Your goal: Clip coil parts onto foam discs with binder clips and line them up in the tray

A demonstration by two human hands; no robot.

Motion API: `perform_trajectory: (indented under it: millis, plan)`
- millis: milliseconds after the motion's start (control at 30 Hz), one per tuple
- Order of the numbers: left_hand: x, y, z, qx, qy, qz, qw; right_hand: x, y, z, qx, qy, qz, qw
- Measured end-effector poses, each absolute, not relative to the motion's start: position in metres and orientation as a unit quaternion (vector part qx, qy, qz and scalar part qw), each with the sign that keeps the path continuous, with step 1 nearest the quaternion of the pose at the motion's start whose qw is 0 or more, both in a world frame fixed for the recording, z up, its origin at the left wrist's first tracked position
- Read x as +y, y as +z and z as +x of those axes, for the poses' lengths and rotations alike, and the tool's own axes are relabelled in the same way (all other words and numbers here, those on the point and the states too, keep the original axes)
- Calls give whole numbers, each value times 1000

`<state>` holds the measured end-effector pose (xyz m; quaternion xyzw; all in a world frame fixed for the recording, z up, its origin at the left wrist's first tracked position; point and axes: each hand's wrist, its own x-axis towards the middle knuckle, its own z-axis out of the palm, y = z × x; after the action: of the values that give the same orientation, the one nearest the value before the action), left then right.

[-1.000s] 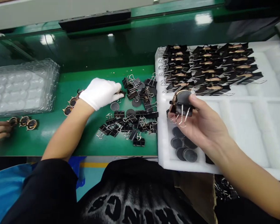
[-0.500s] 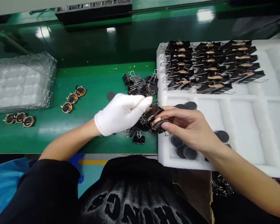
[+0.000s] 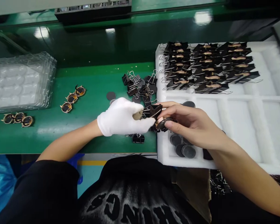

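My left hand [image 3: 123,116], in a white glove, curls its thumb and fingers around the handle side of a black binder clip [image 3: 156,109]. My bare right hand [image 3: 189,124] pinches a gold-edged round piece with a black disc [image 3: 163,123] against its face. The clip sits between the two hands, right beside the round piece; whether its jaws grip the piece is hidden by fingers. Beneath the hands lies a pile of loose binder clips [image 3: 138,138] with wire handles. Dark discs [image 3: 188,151] lie in the tray compartment below my right hand.
The white foam tray [image 3: 241,124] bears rows of binder clips clamped on gold pieces [image 3: 210,69]. On the green table are gold-rimmed round pieces [image 3: 72,98] in two groups, a grey disc [image 3: 110,95] and stacked clear plastic trays [image 3: 21,82]. A cardboard box [image 3: 193,189] stands below the edge.
The gloved thumb and fingers, pressed together before, have spread apart around the clip's handles and moved slightly down. My right hand still pinches the gold-edged piece, a little further right.
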<state>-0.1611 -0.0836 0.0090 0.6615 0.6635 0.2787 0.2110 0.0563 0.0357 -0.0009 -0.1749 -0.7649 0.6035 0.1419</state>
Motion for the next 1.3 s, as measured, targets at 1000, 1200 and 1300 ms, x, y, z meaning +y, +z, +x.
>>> perform_trajectory:
  millis: [1000, 1200, 1300]
  plan:
    - [-82, 26, -164, 596, 205, 631, 452, 55, -2, 63, -916, 337, -114, 187]
    - [-86, 36, -159, 671, 240, 595, 373, 55, 7, 68, -913, 301, -124, 245]
    - [-89, 37, -159, 681, 250, 592, 350, 54, 11, 68, -884, 402, -97, 217]
